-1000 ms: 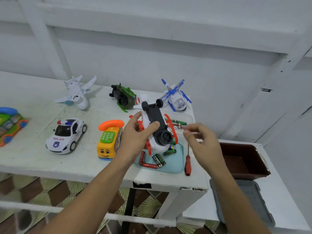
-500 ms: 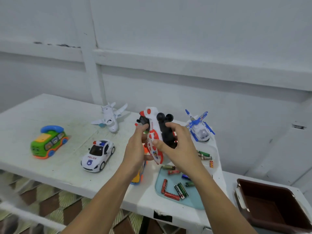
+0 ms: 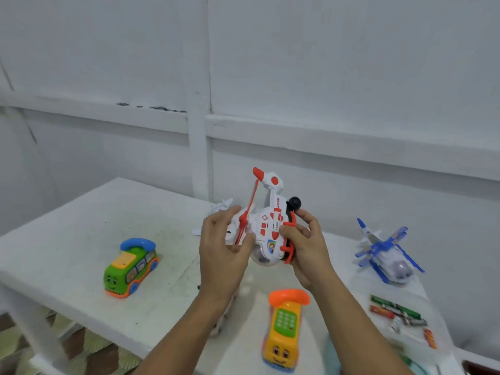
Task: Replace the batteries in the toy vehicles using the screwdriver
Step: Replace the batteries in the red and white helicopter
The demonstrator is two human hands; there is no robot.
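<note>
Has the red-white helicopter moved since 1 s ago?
Yes. The helicopter went left: it was right of the yellow phone, now above it, no longer belly-up.

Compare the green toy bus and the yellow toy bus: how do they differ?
The green toy bus carries a blue handset; the yellow toy bus carries an orange handset. The green toy bus stands on the left of the table, the yellow toy bus near its front edge. Both have smiling faces and sit untouched.
</note>
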